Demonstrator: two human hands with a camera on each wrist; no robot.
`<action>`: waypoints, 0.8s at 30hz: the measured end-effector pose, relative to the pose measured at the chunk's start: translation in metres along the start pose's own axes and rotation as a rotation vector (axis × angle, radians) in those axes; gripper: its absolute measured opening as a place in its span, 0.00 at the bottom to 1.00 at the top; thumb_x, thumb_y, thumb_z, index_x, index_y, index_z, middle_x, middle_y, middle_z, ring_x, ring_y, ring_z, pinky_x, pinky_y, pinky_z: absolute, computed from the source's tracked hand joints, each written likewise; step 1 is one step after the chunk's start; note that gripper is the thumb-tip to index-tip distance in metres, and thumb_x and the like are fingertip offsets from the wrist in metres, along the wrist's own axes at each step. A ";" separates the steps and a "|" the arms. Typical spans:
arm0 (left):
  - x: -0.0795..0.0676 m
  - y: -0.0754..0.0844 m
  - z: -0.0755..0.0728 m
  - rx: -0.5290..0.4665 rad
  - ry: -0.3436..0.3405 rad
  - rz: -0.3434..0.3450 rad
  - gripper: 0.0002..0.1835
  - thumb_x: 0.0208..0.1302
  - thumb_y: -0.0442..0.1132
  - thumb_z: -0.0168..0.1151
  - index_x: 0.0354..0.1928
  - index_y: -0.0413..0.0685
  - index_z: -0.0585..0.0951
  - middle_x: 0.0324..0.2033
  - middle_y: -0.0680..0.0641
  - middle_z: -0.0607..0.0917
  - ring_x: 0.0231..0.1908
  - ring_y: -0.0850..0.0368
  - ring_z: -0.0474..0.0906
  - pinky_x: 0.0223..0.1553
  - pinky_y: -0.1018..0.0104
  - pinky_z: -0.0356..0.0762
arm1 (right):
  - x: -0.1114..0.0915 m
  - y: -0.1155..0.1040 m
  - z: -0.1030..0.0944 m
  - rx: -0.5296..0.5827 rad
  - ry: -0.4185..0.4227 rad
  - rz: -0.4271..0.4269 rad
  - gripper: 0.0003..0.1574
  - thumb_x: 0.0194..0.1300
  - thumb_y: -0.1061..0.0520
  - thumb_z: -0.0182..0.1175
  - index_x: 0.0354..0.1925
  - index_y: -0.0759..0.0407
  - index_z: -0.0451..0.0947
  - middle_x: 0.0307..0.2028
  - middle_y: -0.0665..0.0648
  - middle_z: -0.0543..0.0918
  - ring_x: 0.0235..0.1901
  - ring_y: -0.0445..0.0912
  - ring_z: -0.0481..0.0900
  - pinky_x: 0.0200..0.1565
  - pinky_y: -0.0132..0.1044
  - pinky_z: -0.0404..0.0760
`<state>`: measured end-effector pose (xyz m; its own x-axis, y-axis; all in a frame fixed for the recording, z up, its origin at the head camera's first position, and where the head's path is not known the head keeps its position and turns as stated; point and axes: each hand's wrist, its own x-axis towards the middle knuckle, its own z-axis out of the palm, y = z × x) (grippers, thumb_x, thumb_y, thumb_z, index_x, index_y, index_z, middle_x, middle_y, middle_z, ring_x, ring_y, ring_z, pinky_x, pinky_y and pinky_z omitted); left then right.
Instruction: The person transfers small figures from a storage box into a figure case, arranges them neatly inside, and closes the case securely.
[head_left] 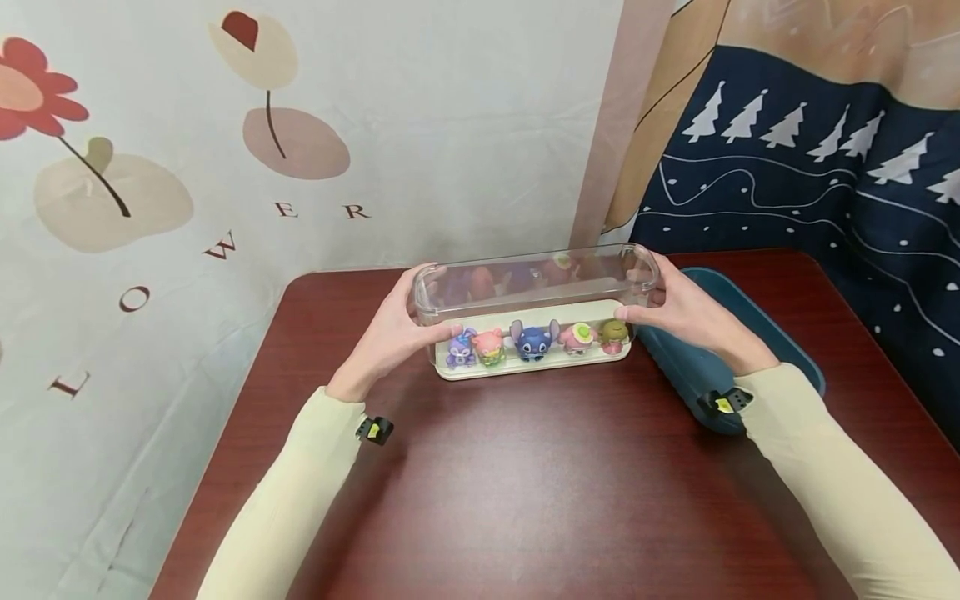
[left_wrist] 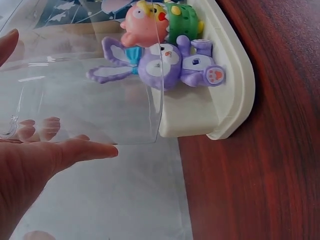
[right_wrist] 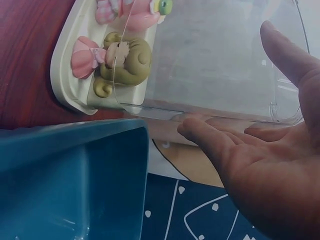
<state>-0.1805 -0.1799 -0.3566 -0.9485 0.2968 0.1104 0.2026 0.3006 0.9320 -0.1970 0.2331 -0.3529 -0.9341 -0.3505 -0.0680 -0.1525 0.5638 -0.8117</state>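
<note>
A clear plastic cover (head_left: 487, 292) is held above a cream base tray (head_left: 517, 371), its open side over the tray. My left hand (head_left: 386, 333) grips the cover's left end, thumb along the near side. On the right end, my right hand (head_left: 686, 312) holds it the same way. Several small figurines stand in a row on the tray: a purple rabbit (left_wrist: 160, 67), a pink and green figure (head_left: 490, 347), a blue big-eared figure (head_left: 533, 340), a pink figure with a green top (head_left: 579, 337) and an olive-haired doll (right_wrist: 127, 60).
A teal plastic bin (head_left: 693, 375) stands on the right of the dark red wooden table (head_left: 525, 483), under my right forearm and close to the tray's right end. A pale printed cloth (head_left: 450, 125) hangs behind, and a navy cloth with white trees (head_left: 750, 183) hangs at the right.
</note>
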 end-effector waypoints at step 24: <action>0.009 -0.023 0.001 -0.049 -0.038 -0.022 0.47 0.58 0.34 0.77 0.76 0.46 0.61 0.73 0.48 0.69 0.72 0.56 0.66 0.69 0.51 0.68 | 0.007 0.008 0.006 -0.044 -0.056 0.059 0.67 0.68 0.43 0.68 0.82 0.62 0.35 0.74 0.71 0.59 0.69 0.65 0.62 0.63 0.65 0.73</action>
<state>-0.1935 -0.1828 -0.3774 -0.9424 0.3253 0.0775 0.1687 0.2625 0.9501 -0.2031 0.2306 -0.3630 -0.9226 -0.3561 -0.1482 -0.1128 0.6166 -0.7792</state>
